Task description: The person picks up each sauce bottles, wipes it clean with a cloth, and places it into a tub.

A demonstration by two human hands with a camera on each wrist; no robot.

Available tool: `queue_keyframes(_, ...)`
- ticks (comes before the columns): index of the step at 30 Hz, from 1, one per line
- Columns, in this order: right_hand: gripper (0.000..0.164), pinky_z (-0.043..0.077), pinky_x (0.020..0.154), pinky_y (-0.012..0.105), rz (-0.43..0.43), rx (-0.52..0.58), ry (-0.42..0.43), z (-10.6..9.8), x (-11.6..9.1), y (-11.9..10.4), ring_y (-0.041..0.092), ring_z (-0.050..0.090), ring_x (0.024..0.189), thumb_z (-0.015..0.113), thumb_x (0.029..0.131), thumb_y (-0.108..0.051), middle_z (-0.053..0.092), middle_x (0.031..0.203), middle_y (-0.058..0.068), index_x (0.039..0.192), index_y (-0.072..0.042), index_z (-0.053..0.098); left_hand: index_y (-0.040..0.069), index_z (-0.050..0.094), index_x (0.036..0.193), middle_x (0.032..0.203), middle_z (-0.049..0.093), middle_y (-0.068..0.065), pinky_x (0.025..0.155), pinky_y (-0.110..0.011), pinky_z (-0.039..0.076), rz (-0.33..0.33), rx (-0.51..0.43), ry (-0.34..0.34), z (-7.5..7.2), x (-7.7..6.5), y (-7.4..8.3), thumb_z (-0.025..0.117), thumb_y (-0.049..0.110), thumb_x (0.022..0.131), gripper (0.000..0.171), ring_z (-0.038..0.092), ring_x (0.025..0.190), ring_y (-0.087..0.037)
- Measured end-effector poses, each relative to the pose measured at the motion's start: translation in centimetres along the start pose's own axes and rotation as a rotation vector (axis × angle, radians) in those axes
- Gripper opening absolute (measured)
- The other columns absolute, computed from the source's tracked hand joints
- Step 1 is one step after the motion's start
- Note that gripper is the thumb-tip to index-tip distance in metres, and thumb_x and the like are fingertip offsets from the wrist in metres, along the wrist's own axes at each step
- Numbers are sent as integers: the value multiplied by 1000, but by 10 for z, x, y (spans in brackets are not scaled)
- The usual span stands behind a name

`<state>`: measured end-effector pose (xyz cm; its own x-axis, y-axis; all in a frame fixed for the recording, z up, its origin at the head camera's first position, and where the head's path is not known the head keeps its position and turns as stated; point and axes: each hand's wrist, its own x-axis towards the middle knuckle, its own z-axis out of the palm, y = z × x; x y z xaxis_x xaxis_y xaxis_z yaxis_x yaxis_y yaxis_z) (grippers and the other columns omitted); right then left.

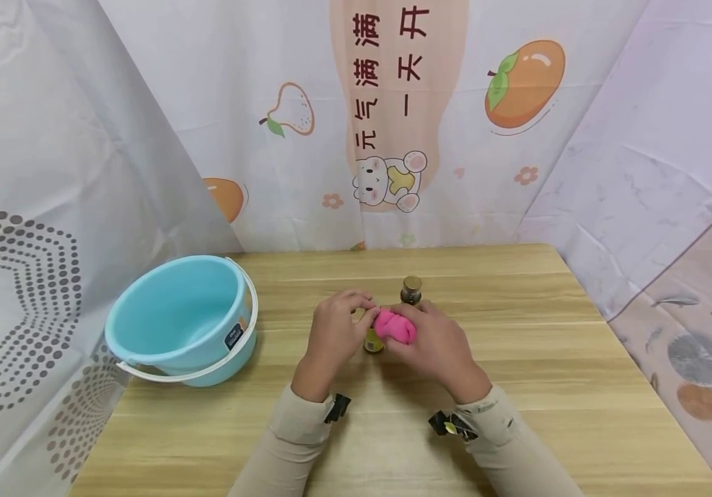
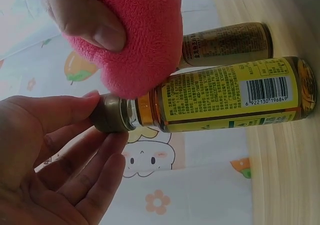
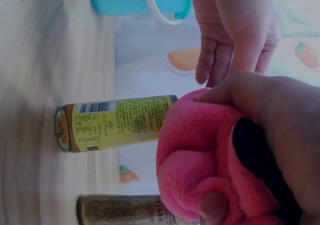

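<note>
- From head: high, looking forward and down over table (image 1: 579, 359)
- From each wrist: close, facing far curtain (image 2: 210, 185)
- Shared by both: cloth (image 2: 142, 37), yellow bottle (image 2: 225, 97)

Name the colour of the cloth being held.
The cloth is pink; the left wrist view shows it best.

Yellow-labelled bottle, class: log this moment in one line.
yellow-labelled bottle: on table; left hand: pinches cap; right hand: holds pink cloth beside cap; second bottle: farther back

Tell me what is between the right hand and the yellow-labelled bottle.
A pink cloth: the right hand grips it by the upper part of the yellow-labelled bottle, as the left wrist view shows.
</note>
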<state>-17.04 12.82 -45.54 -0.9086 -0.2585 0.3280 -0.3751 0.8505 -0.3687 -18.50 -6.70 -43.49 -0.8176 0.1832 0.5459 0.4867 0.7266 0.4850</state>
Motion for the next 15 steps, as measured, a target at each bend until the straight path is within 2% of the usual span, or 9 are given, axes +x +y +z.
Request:
queue_keyframes(9, 54, 40, 49, 27, 10, 14, -18, 2, 0, -2, 15, 53, 70, 82, 80, -52, 66, 103, 7, 129, -33, 71, 12, 83, 88, 102, 79, 0, 89, -40, 62, 6, -1, 4, -2, 0, 0, 84, 20, 89, 9, 76, 98, -19)
queue_keyframes(15, 54, 40, 50, 28, 20, 5, -41, 6, 0, 0, 15, 55, 72, 81, 79, -51, 67, 110, 10, 128, -31, 72, 12, 83, 87, 102, 79, 2, 89, -42, 61, 5, 6, 1, -1, 1, 0, 84, 20, 88, 8, 76, 98, -19)
